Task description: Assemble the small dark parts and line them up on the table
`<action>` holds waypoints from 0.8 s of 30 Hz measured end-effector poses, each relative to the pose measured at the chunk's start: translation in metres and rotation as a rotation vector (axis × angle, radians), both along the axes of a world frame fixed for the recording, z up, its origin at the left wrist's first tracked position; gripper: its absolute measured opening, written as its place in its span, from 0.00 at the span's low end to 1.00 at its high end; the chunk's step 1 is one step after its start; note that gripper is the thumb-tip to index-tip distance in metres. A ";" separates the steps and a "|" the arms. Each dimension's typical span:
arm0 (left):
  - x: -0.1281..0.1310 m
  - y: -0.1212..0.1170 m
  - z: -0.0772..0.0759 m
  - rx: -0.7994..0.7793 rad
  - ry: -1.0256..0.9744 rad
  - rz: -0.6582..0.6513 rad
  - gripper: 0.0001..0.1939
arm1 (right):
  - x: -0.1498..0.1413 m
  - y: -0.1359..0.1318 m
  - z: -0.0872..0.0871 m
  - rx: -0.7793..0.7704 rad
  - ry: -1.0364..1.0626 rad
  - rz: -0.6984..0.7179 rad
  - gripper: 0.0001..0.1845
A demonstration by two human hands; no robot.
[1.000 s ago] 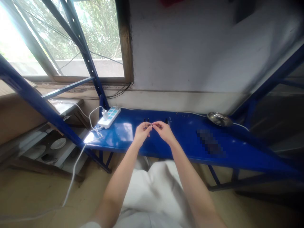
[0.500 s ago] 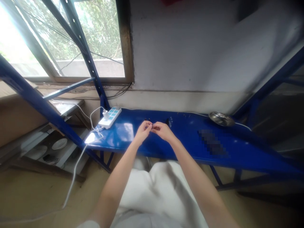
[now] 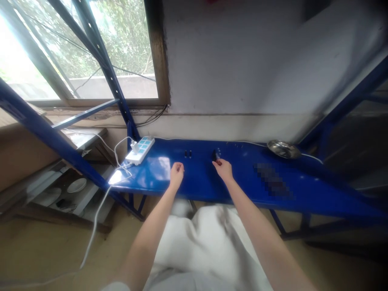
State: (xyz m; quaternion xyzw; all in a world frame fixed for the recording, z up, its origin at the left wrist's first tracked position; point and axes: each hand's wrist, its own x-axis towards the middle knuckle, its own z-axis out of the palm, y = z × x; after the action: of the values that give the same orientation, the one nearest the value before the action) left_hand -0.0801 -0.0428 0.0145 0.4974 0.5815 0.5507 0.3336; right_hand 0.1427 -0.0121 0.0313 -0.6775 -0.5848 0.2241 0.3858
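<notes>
My left hand [image 3: 177,173] hovers over the blue tabletop on the left with its fingers curled together; whatever it may hold is hidden. Just beyond it, two small dark cylinder-like pieces [image 3: 188,154] stand side by side with a narrow gap between them. Over to the right, my right hand [image 3: 224,169] has its thumb and fingertips pinched together at the near edge of a small group of dark pieces [image 3: 214,154]. Small clear pieces [image 3: 218,152] lie beside that group. What the right fingertips grip is too small to make out.
A white power strip [image 3: 141,150] with a plug and cable lies at the bench's left end. At the back right sits a shiny metal dish [image 3: 283,149]. A blurred dark rectangle [image 3: 273,180] lies nearer. Blue posts [image 3: 112,76] frame the blue bench [image 3: 200,182].
My hands were together over the middle of the bench and have parted. The left moved left and nearer me; the right went right to the dark pieces. The two small cylinder-like pieces are now uncovered.
</notes>
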 end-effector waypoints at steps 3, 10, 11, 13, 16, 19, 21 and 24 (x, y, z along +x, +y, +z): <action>0.000 -0.003 -0.001 -0.019 0.022 -0.054 0.07 | 0.002 0.008 -0.007 0.001 -0.063 -0.026 0.13; -0.002 -0.005 -0.005 -0.031 0.060 -0.092 0.06 | 0.003 0.022 -0.018 -0.082 -0.160 -0.075 0.14; -0.002 -0.005 -0.006 -0.031 0.061 -0.093 0.07 | 0.003 0.022 -0.019 -0.081 -0.174 -0.075 0.14; -0.003 -0.006 -0.006 -0.026 0.061 -0.098 0.07 | 0.002 0.023 -0.019 -0.081 -0.198 -0.066 0.14; -0.003 -0.006 -0.007 -0.028 0.060 -0.100 0.07 | 0.002 0.021 -0.017 -0.089 -0.228 -0.055 0.14; -0.003 -0.005 -0.007 -0.031 0.056 -0.087 0.07 | 0.003 0.018 -0.014 -0.116 -0.260 -0.062 0.14; -0.003 -0.005 -0.008 -0.030 0.052 -0.086 0.06 | 0.006 0.017 -0.012 -0.148 -0.273 -0.068 0.15; -0.003 -0.005 -0.009 -0.036 0.043 -0.089 0.06 | 0.010 0.016 -0.010 -0.191 -0.283 -0.080 0.17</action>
State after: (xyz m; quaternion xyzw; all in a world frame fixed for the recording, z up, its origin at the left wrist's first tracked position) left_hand -0.0830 -0.0474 0.0059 0.5286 0.5755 0.5140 0.3538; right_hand 0.1529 0.0037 0.0214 -0.7585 -0.5819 0.1656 0.2422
